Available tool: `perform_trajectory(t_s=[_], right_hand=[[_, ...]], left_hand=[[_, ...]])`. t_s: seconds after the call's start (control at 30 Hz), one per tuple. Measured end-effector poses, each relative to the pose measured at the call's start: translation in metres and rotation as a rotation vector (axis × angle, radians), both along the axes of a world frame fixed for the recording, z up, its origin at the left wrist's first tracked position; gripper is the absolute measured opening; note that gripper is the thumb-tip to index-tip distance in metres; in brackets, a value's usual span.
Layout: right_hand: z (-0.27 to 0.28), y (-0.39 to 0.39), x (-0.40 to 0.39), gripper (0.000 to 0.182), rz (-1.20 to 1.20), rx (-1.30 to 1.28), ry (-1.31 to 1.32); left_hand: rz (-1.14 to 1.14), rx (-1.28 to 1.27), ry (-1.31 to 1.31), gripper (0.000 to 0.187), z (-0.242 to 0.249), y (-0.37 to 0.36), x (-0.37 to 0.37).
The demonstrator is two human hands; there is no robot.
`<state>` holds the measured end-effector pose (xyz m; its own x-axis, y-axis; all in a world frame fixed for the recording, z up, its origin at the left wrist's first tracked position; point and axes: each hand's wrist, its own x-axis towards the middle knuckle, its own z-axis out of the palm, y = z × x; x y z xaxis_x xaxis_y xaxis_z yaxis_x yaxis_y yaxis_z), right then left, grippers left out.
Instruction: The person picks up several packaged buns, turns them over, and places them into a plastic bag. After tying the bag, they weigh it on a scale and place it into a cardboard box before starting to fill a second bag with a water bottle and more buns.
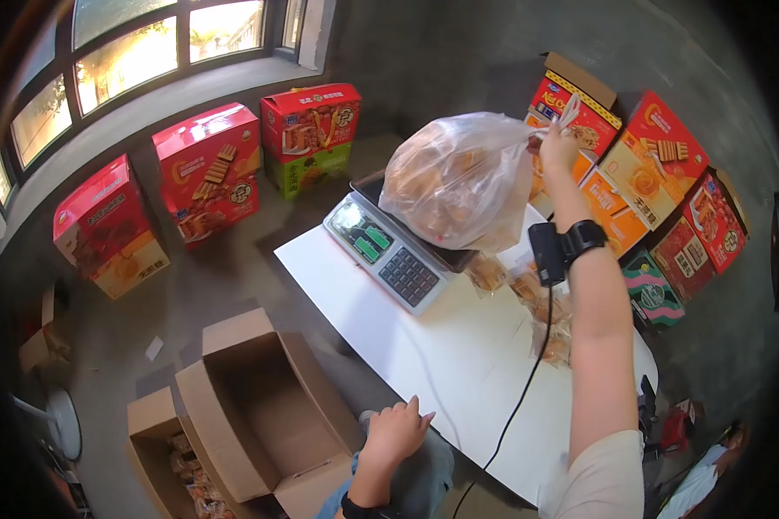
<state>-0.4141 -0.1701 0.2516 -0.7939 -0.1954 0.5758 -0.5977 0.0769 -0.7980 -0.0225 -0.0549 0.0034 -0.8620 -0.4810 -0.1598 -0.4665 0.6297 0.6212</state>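
So the biggest thing we've got here is the white table [381, 346], running from the middle toward the near right. Next is the open cardboard box [325, 394] on the floor at near left, flaps spread, probably so stuff can drop straight in. Red cartons [208, 164] stand on the far left floor and more patterned cartons [658, 164] at far right, fronts showing, maybe for display.

Then there's the bulging plastic bag [459, 186], right over the scale [388, 259] at the far end of the table. We can't tell if its full weight is on the pan. The right hand [560, 151] is gripping the bag's gathered neck, which we guess keeps it upright and closed. The left hand [396, 432] isn't holding anything we can see; it's loosely open by the near table edge, fingers a bit bent, and we can't tell if it's touching anything.

Smallest stuff: wrapped packets [528, 290] just right of the scale, likely put there to leave the pan free for the bag.
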Motion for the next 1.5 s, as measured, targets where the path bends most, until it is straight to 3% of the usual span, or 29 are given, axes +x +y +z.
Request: perform_trajectory(t_s=[0.2,0.43,0.57,0.63,0.67,0.73,0.8,0.87,0.93,1.0,1.03,1.1,1.13,1.17,1.23,1.5], right_hand=[[-0.055,-0.063,0.003,0.031,0.324,-0.260,-0.446],[-0.097,-0.069,-0.004,0.034,0.330,-0.160,-0.538],[-0.110,-0.054,0.008,0.031,0.290,-0.059,-0.294],[-0.113,-0.046,0.032,0.026,-0.032,-0.203,0.103],[-0.115,-0.039,0.041,0.026,-0.029,-0.197,0.105],[-0.122,-0.023,0.061,0.023,0.134,-0.181,0.336],[-0.136,-0.011,0.096,0.017,0.281,0.018,0.392],[-0.154,0.007,0.129,0.013,0.432,0.472,0.489],[-0.179,0.014,0.133,0.011,0.717,0.765,0.982],[-0.209,0.022,0.143,0.022,0.736,1.095,0.913],[-0.226,0.024,0.146,0.022,0.739,1.098,0.915],[-0.254,0.025,0.145,0.036,0.529,0.840,0.981],[-0.261,0.026,0.143,0.054,0.509,0.929,0.891],[-0.268,0.025,0.141,0.054,0.513,0.927,0.896],[-0.278,0.022,0.142,0.061,0.277,0.842,0.812],[-0.286,-0.002,0.134,0.066,0.312,0.957,0.743]], left_hand=[[0.026,0.016,-0.001,0.048,-0.008,-0.007,0.000],[0.014,0.063,0.033,0.047,-0.003,-0.003,0.002],[0.023,0.078,0.057,0.045,-0.004,0.002,0.000],[0.010,0.036,0.074,0.044,-0.005,0.005,-0.003],[0.013,0.042,0.076,0.044,-0.006,0.006,-0.004],[-0.015,0.055,0.073,0.043,-0.006,0.010,-0.007],[-0.018,0.010,0.114,0.043,-0.007,0.017,-0.008],[-0.018,-0.039,0.158,0.042,-0.003,0.025,-0.013],[-0.096,-0.095,0.199,0.038,0.011,0.039,-0.023],[-0.296,0.002,0.274,0.028,0.016,0.059,-0.033],[-0.389,0.088,0.367,0.028,0.014,0.072,-0.036],[-0.568,0.301,0.484,0.022,0.014,0.087,-0.042],[-0.603,0.333,0.525,0.018,0.003,0.102,-0.050],[-0.637,0.364,0.565,0.015,-0.009,0.114,-0.057],[-0.556,0.324,0.631,0.013,-0.007,0.111,-0.057],[-0.243,0.196,0.945,0.009,-0.017,0.098,-0.067]])
